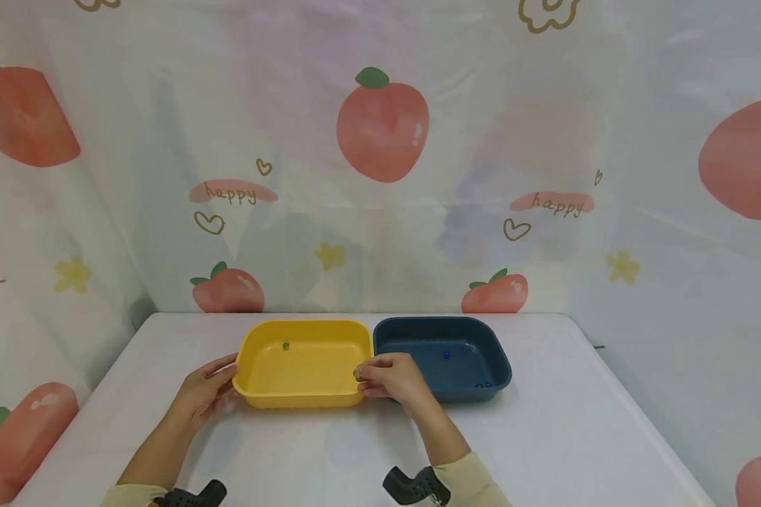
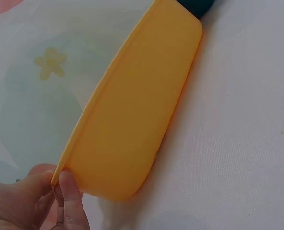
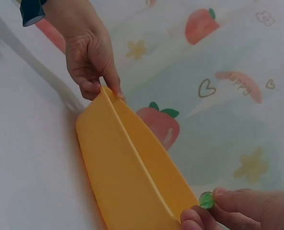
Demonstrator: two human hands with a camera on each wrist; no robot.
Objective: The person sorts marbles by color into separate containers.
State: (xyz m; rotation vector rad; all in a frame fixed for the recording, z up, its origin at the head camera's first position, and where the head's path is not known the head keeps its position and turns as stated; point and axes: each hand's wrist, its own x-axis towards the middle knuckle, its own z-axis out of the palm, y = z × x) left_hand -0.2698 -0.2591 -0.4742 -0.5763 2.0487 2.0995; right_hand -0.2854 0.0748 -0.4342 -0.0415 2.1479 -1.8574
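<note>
A yellow bin (image 1: 303, 403) stands on the white table, with one green marble (image 1: 286, 346) on its floor. My left hand (image 1: 206, 391) grips the bin's rim at its left end; in the left wrist view its thumb and fingers (image 2: 71, 189) pinch that rim. Over the bin's right edge, my right hand (image 1: 393, 377) pinches another green marble (image 3: 207, 200) between thumb and fingertips. Beside the yellow bin on the right is a dark blue bin (image 1: 444, 396). Inside it lie several blue marbles (image 1: 447, 355), partly behind my right hand.
The white tabletop (image 1: 583, 422) extends around both bins. Behind it hangs a backdrop (image 1: 380, 239) printed with fruit, flowers and hearts. A black strap device (image 1: 418, 486) sits at the right wrist, and a similar one (image 1: 193, 494) at the left.
</note>
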